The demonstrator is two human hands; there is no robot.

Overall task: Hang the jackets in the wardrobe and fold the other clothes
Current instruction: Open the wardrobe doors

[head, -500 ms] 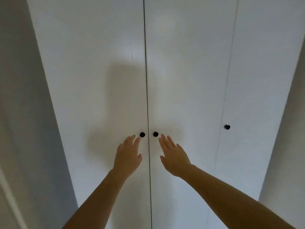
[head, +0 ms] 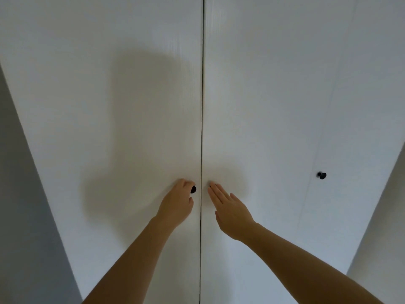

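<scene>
**Wardrobe doors shut as we reach for the knobs**

We stand before the wardrobe [head: 263, 84], its two middle doors closed along the centre seam [head: 202, 106]. Our left grip [head: 177, 200] curls its fingers about the black left knob [head: 193, 189] just beside that seam. Our right grip [head: 230, 211] lies open, fingers straight, their tips on the matching right knob [head: 210, 186], of which only a dark sliver shows. A third knob [head: 321, 175] sits well apart to the right. No jackets or other clothes are in view. We judge the step in hand to be opening the wardrobe, with hanging and folding not yet begun. The next move, we think, calls for the right grip to close on its knob, then both doors drawn outward together
</scene>
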